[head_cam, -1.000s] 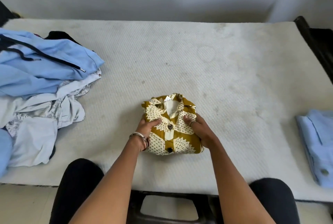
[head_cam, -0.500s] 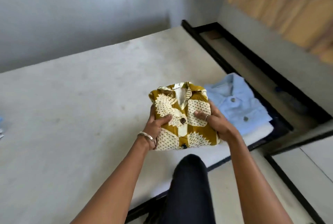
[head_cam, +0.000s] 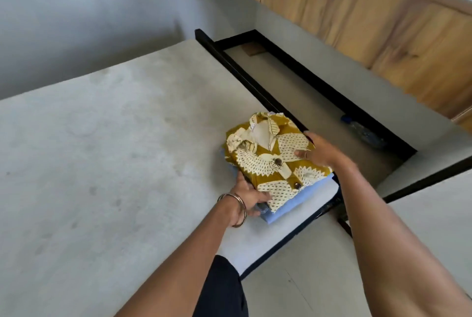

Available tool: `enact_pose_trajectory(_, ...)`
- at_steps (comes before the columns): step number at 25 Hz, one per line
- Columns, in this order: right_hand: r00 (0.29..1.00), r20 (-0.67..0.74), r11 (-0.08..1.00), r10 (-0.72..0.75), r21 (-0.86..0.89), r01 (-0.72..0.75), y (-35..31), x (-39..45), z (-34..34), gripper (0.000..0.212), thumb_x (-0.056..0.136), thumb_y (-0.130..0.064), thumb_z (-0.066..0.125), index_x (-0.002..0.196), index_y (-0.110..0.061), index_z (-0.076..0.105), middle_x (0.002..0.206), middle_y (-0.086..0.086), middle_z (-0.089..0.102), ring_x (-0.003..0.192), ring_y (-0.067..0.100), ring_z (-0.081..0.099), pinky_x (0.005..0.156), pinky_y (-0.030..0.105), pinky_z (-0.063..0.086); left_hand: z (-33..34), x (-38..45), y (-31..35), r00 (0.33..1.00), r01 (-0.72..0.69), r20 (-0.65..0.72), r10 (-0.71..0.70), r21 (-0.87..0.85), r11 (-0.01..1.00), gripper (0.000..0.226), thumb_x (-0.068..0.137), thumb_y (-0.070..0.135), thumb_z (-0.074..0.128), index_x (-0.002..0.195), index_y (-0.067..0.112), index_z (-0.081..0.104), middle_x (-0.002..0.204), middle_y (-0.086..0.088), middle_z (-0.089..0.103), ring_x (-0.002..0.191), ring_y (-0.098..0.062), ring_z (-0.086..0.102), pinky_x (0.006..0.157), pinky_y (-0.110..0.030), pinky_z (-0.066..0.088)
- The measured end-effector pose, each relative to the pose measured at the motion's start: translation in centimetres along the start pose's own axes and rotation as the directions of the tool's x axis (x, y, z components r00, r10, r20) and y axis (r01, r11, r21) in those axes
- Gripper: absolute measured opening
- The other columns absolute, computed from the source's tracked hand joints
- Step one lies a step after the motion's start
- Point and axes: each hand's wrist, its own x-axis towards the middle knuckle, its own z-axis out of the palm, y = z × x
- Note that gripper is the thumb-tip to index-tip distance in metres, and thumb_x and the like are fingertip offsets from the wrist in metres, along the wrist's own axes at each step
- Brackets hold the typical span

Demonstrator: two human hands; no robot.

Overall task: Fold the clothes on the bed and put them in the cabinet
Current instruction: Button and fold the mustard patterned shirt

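Both hands, left hand (head_cam: 249, 198) and right hand (head_cam: 320, 150), grip the folded yellow shirt (head_cam: 270, 163) atop the blue shirt (head_cam: 293, 204) near the bed (head_cam: 102, 150) edge; an uneven release may unfold it.

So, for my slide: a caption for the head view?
Both hands set a folded yellow patterned shirt onto a folded blue shirt at the bed's corner.

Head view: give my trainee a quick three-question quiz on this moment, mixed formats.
1. True or false: the folded mustard patterned shirt lies on the folded light blue shirt.
2. Which hand wears the metal bangle? A) left hand B) right hand
3. Fill in: the stack sits near the mattress corner beside the black ____.

Key: 1 true; 2 A; 3 bed frame.
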Motion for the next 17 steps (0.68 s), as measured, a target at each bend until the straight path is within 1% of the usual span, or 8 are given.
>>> enact_pose_trajectory(2, 0.999, -0.034, 0.996, 0.032, 0.087, -0.029, 2.4, 0.7, 1.5, 0.081, 0.079, -0.043, 0.075, 0.146, -0.03, 0.031, 0.144, 0.003, 0.05, 0.134, 0.034, 0.044, 0.109, 0.059, 0.035, -0.1, 0.6, -1.1, 1.0, -0.019, -0.021, 0.018, -0.053, 0.998, 0.109, 0.082, -0.006, 0.069, 0.147, 0.044, -0.003, 0.131, -0.002, 0.056, 0.118, -0.025, 0.056, 0.084, -0.047, 0.055)
enact_pose_trajectory(4, 0.987, -0.155, 0.995, 0.052, 0.087, -0.038, 2.7, 0.5, 2.1, 0.064, 0.089, -0.03, 0.07, 0.143, -0.027, 0.038, 0.137, 0.003, 0.054, 0.133, 0.033, 0.044, 0.11, 0.059, 0.032, -0.5, 0.5, -1.5, 0.998, -0.06, -0.024, 0.059, -0.073, 0.996, 0.115, 0.083, -0.007, 0.067, 0.145, 0.052, -0.01, 0.135, -0.004, 0.054, 0.122, -0.027, 0.054, 0.084, -0.047, 0.054)
enact_pose_trajectory(9, 0.853, -0.504, 0.926, 0.136, -0.241, -0.289, -0.4, -0.8, 3.4, 0.061, 0.089, -0.003, 0.061, 0.143, -0.017, 0.038, 0.138, 0.019, 0.048, 0.137, 0.041, 0.031, 0.11, 0.061, 0.016, 0.1, -0.1, -1.4, 0.995, -0.099, -0.016, 0.099, 0.003, 0.995, 0.097, 0.084, -0.006, 0.066, 0.152, 0.036, 0.011, 0.121, -0.003, 0.061, 0.113, -0.022, 0.058, 0.093, -0.049, 0.049)
enact_pose_trajectory(11, 0.784, -0.62, 0.934, -0.006, -0.284, -0.217, -3.2, -2.4, 5.0, 0.056, 0.089, -0.006, 0.059, 0.141, -0.015, 0.04, 0.144, 0.021, 0.038, 0.136, 0.041, 0.027, 0.108, 0.057, 0.023, 0.0, -0.5, -1.2, 0.998, -0.06, -0.033, 0.06, 0.012, 0.998, 0.094, 0.085, -0.004, 0.066, 0.152, 0.032, 0.01, 0.122, -0.006, 0.061, 0.113, -0.023, 0.058, 0.095, -0.05, 0.048)
enact_pose_trajectory(12, 0.785, -0.604, 0.945, -0.138, -0.318, -0.078, -3.9, -3.0, 6.2, 0.053, 0.093, -0.017, 0.059, 0.143, -0.016, 0.04, 0.149, 0.019, 0.034, 0.137, 0.039, 0.027, 0.108, 0.055, 0.025, -0.2, -0.8, -1.3, 0.998, -0.042, -0.048, 0.042, 0.014, 0.999, 0.091, 0.086, -0.002, 0.066, 0.151, 0.033, 0.013, 0.121, -0.006, 0.063, 0.111, -0.022, 0.06, 0.095, -0.049, 0.049)
enact_pose_trajectory(14, 0.867, -0.361, 0.883, -0.343, -0.438, 0.168, -3.1, -4.3, 9.5, 0.057, 0.099, -0.038, 0.05, 0.151, -0.026, 0.03, 0.161, 0.012, 0.017, 0.145, 0.036, 0.016, 0.114, 0.055, 0.019, -1.0, -1.5, -1.9, 0.996, -0.016, -0.084, 0.019, 0.027, 1.0, 0.079, 0.087, 0.001, 0.065, 0.147, 0.031, 0.022, 0.115, -0.005, 0.064, 0.102, -0.02, 0.063, 0.087, -0.045, 0.051)
enact_pose_trajectory(16, 0.969, -0.081, 0.836, -0.232, -0.526, 0.156, -0.5, -5.3, 12.2, 0.062, 0.101, -0.053, 0.035, 0.155, -0.038, 0.01, 0.165, 0.002, -0.008, 0.151, 0.03, -0.008, 0.119, 0.057, 0.003, -2.3, -2.6, -2.2, 0.994, -0.007, -0.112, 0.016, 0.086, 0.996, 0.071, 0.088, 0.006, 0.066, 0.144, 0.029, 0.029, 0.115, -0.005, 0.064, 0.097, -0.02, 0.065, 0.079, -0.04, 0.054)
enact_pose_trajectory(17, 0.987, -0.048, 0.845, -0.153, -0.525, 0.105, 0.3, -5.6, 12.8, 0.063, 0.1, -0.056, 0.031, 0.155, -0.04, 0.005, 0.164, -0.001, -0.014, 0.15, 0.029, -0.015, 0.118, 0.058, -0.003, -3.2, -3.2, -2.3, 0.992, -0.006, -0.127, 0.023, 0.133, 0.991, 0.066, 0.088, 0.008, 0.066, 0.143, 0.027, 0.032, 0.115, -0.005, 0.064, 0.095, -0.019, 0.067, 0.076, -0.038, 0.055)
